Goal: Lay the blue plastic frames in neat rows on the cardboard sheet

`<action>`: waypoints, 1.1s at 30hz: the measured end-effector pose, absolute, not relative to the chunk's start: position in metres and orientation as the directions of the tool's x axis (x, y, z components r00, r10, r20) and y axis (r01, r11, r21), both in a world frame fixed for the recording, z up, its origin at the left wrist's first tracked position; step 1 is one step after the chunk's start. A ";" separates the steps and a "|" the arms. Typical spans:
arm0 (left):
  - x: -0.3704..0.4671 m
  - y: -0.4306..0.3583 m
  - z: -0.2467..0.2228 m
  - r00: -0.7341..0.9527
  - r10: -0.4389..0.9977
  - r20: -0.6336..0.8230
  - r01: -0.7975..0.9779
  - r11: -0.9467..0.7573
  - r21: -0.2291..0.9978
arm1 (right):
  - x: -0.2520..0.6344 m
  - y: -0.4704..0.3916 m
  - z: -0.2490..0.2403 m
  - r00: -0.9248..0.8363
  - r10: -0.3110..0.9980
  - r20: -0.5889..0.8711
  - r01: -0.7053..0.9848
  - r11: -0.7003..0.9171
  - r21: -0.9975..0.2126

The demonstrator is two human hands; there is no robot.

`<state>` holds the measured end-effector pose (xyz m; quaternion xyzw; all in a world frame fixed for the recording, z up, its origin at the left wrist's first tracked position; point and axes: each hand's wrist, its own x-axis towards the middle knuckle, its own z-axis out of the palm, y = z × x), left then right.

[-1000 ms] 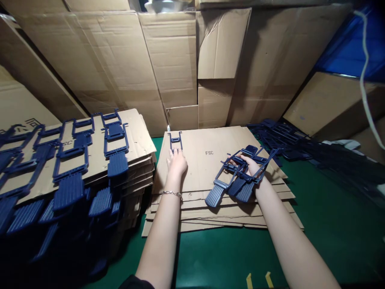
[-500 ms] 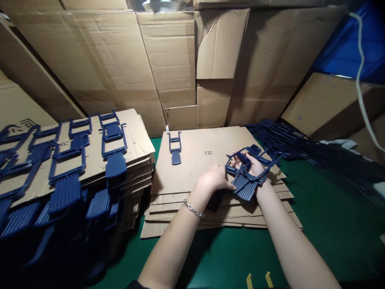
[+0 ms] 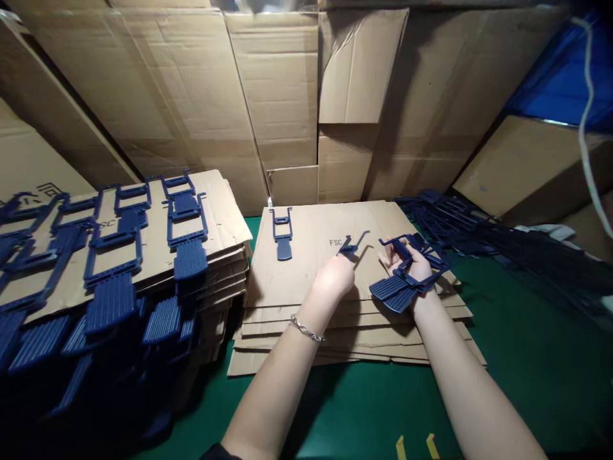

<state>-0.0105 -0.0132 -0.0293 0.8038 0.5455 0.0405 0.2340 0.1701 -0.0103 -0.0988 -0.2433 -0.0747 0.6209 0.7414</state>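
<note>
Over stacked cardboard (image 3: 282,291), our left hand (image 3: 334,278) grips one blue frame (image 3: 351,248), while our right hand (image 3: 416,263), half-curled, cradles a bunch of frames (image 3: 395,292) whose overlap (we suspect) could snag and drop some.

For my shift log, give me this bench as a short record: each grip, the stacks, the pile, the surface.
Left grip: holding a blue frame over the middle stack
Right grip: holding several blue frames, ribbed ends toward the wearer
Middle stack: cardboard sheets, top one printed FSC; single frame lying near its far left corner
Left stack: cardboard sheets with rows of frames
Pile: dark, jumbled frames, right
Surface: green tabletop
</note>
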 end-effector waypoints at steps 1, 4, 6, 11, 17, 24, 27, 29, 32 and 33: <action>-0.013 -0.009 -0.030 0.388 0.907 -0.164 0.855 -0.288 0.432 | 0.170 -0.010 -0.099 0.215 0.956 -0.199 -0.883 0.104 -0.458; -0.024 0.001 -0.032 0.335 0.939 -0.078 0.857 -0.269 0.439 | 0.170 -0.010 -0.099 0.197 0.957 -0.215 -0.880 0.076 -0.468; -0.029 0.005 -0.032 0.303 0.952 -0.045 0.872 -0.258 0.415 | 0.170 -0.010 -0.098 0.187 0.958 -0.217 -0.879 0.064 -0.473; -0.028 0.004 -0.035 0.349 0.912 -0.215 0.901 -0.263 0.347 | 0.169 -0.011 -0.093 0.183 0.947 -0.262 -0.876 0.036 -0.481; -0.031 0.014 -0.045 0.291 0.893 -0.343 0.936 -0.190 0.298 | 0.168 -0.011 -0.092 0.196 0.941 -0.275 -0.868 0.036 -0.496; -0.051 0.029 -0.045 0.330 0.909 -0.255 0.917 -0.244 0.315 | 0.168 -0.010 -0.089 0.182 0.938 -0.295 -0.872 0.015 -0.490; -0.055 0.032 -0.046 0.287 0.949 -0.129 0.922 -0.237 0.305 | 0.168 -0.009 -0.091 0.185 0.940 -0.285 -0.866 0.019 -0.499; -0.058 0.034 -0.048 0.208 0.976 -0.061 0.943 -0.183 0.279 | 0.168 -0.008 -0.092 0.183 0.942 -0.280 -0.866 0.020 -0.499; -0.066 0.037 -0.052 0.070 0.997 -0.037 0.967 -0.058 0.247 | 0.167 -0.008 -0.091 0.193 0.935 -0.296 -0.869 0.023 -0.494; -0.069 0.038 -0.054 0.032 0.998 -0.046 0.971 -0.020 0.240 | 0.167 -0.008 -0.090 0.197 0.932 -0.304 -0.870 0.023 -0.492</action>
